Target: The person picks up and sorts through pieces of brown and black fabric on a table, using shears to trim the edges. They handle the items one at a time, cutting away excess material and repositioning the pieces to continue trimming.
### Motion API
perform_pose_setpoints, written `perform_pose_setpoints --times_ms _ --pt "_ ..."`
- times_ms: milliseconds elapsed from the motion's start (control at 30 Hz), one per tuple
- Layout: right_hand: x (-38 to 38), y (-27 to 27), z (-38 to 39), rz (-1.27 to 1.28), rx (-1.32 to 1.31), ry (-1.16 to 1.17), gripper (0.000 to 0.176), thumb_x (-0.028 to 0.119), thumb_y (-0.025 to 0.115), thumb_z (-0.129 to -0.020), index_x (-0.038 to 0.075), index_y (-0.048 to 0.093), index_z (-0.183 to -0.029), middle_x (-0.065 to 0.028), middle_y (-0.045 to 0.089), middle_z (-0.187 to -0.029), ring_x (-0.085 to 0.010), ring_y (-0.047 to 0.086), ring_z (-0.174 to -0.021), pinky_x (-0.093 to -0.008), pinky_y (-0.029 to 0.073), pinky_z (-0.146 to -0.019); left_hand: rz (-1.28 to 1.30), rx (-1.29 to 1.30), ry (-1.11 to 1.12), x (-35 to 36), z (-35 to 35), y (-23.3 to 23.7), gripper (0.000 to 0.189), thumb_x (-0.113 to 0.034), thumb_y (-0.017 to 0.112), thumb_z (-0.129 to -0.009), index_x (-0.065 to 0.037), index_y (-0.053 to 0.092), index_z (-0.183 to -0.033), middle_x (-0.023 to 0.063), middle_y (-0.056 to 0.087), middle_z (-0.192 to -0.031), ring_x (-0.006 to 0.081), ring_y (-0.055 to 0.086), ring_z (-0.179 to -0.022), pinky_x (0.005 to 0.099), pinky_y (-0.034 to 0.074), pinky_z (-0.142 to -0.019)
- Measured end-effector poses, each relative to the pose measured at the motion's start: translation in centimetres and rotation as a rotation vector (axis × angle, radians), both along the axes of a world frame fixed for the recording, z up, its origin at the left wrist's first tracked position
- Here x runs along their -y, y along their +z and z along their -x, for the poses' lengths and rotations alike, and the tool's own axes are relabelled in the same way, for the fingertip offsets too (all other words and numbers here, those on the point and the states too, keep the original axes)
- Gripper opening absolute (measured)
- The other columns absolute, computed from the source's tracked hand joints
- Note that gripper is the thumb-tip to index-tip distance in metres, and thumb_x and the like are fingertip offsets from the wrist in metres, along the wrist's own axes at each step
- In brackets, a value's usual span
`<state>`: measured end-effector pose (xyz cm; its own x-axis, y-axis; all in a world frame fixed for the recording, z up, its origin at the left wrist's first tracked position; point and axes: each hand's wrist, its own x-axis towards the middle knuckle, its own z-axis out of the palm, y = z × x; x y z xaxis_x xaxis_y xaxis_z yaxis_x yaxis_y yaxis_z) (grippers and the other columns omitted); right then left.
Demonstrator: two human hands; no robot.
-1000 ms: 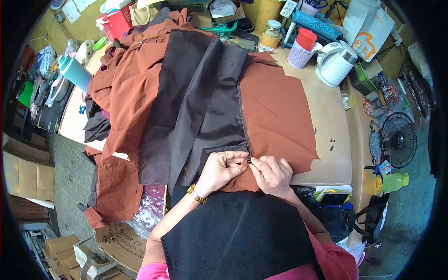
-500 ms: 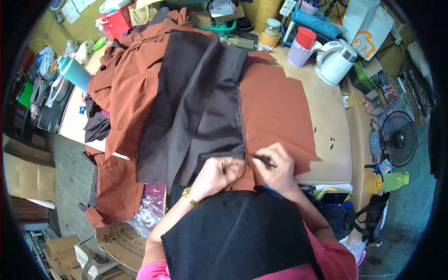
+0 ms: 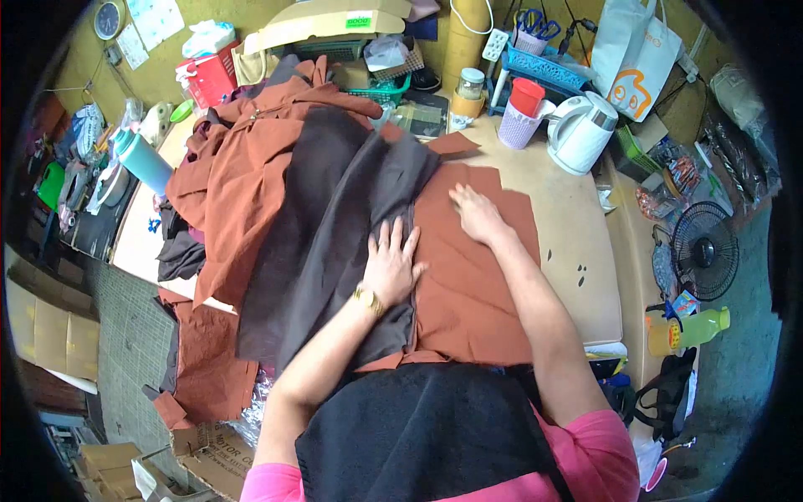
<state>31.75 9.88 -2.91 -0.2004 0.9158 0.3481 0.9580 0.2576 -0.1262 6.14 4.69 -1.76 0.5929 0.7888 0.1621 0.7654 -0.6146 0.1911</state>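
A rust-brown cloth panel (image 3: 473, 293) lies on the table, joined along a lengthwise seam to dark charcoal cloth (image 3: 335, 243) on its left. My left hand (image 3: 391, 263) rests flat across the dark cloth beside that seam, fingers spread, a gold watch on its wrist. Farther up, my right hand (image 3: 479, 215) lies palm down on the rust panel, its fingers loosely extended toward the seam. No tool shows in either hand. The near edge of the cloth meets my black apron (image 3: 418, 427).
Bunched rust garments (image 3: 251, 167) are heaped at the left, near a light blue bottle (image 3: 142, 159). A white kettle (image 3: 583, 134) and a lilac cup (image 3: 520, 130) stand at the back right. Beyond the right edge are a black fan (image 3: 707, 249) and a green bottle (image 3: 703, 326).
Both hands have left the near end of the seam and moved up the cloth, opening flat. The small dark tool in my right hand is no longer visible. The dark cloth has shifted.
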Motion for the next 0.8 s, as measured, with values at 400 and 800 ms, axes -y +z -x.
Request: perform_pose_setpoints --times_ms 400,800 --pt "2.0 3.3 1.7 0.414 -0.639 -0.197 0.035 0.033 0.067 -0.088 -0.001 0.067 -0.096 -0.0209 0.069 -0.083 -0.0323 0.068 -0.079 -0.0436 0.051 -0.075 -0.226 0.345 -0.017 -3.7 -3.2 6.7 0.047 -0.023 0.074 -0.080 -0.004 0.054 -0.118 0.0164 0.059 -0.114 0.0354 0.058 -0.107 0.0456 0.055 -0.081" --pt "7.3 7.8 4.0 0.525 -1.329 0.043 0.030 0.020 0.074 -0.090 0.000 0.060 -0.108 -0.0014 0.063 -0.099 -0.0101 0.057 -0.090 -0.0265 0.046 -0.081 0.419 1.357 0.092 -0.1 1.0 3.7 0.013 -0.002 0.062 -0.089 -0.003 0.055 -0.099 -0.0023 0.054 -0.085 0.0058 0.049 -0.078 0.0238 0.043 -0.067"
